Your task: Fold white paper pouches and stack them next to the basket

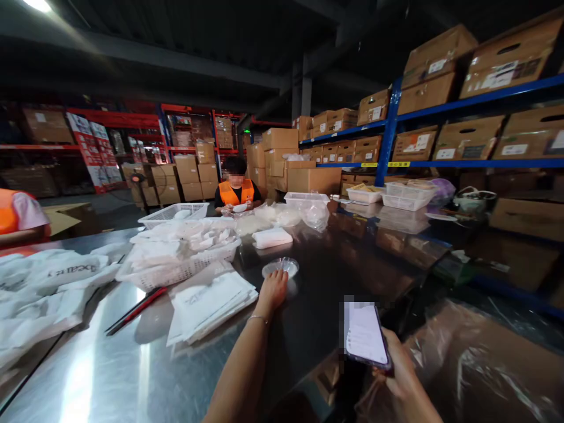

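My left hand (273, 289) reaches forward over the shiny metal table (110, 364), fingers curled at the near edge of a small clear plastic packet (281, 267). Whether the fingers grip the packet is hidden. My right hand (399, 364) holds a phone (365, 336) with a lit screen near the table's right edge. A stack of flat white bags (207, 301) lies just left of my left arm.
A white basket (180, 258) heaped with white packets stands at mid-left, with red and black rods (136, 309) beside it. A person in an orange vest (235, 192) sits at the far end. Another orange-vested person (17, 214) is at left. Shelves of cardboard boxes (440, 141) line the right.
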A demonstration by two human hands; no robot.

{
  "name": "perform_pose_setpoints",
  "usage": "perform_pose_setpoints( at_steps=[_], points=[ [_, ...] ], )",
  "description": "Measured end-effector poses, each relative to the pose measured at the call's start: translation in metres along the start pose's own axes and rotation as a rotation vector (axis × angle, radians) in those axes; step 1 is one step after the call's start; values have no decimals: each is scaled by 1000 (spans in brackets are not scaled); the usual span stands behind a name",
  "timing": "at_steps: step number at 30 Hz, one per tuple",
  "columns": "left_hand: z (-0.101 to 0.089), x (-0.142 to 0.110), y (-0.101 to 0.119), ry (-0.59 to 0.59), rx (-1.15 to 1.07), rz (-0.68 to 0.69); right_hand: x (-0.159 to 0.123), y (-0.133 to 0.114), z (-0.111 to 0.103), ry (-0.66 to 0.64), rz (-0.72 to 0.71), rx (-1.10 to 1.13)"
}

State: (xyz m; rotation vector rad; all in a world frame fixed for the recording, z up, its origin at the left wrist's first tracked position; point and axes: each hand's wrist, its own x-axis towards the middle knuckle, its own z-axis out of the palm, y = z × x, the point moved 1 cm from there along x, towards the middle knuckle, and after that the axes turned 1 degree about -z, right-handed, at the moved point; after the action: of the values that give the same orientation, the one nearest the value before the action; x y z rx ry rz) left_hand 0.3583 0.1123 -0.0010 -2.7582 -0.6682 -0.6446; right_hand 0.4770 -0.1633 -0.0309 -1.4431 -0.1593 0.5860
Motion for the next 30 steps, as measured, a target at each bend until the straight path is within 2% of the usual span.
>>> perform_pose_setpoints(
  at_steps=[3,8,13,18,22,25,27,28,30],
  points=[
    [1,1,0,-5,-41,-43,30,-24,-5,9,-100,-315],
    [4,1,-3,-27,-118,-124,62,-59,4,-14,-405,-628],
    [4,-2,-5,-32,-177,-163,70,-61,12,-30,-515,-959],
    [2,-5,-6,-36,-227,-159,65,-60,7,1,-606,-1171],
    [2,-4,-7,-36,-266,-152,63,-58,3,-46,-742,-1206],
    [3,-4,-8,-34,-302,-152,54,-45,10,-36,-963,-1149],
    [3,-3,-8,-35,-333,-156,40,-28,26,-78,-1073,-1063],
    [3,-2,-8,-36,-349,-162,31,-19,38,-137,-1075,-1004],
    [2,-2,-8,-39,-385,-185,11,1,69,-329,-963,-848]
  ],
)
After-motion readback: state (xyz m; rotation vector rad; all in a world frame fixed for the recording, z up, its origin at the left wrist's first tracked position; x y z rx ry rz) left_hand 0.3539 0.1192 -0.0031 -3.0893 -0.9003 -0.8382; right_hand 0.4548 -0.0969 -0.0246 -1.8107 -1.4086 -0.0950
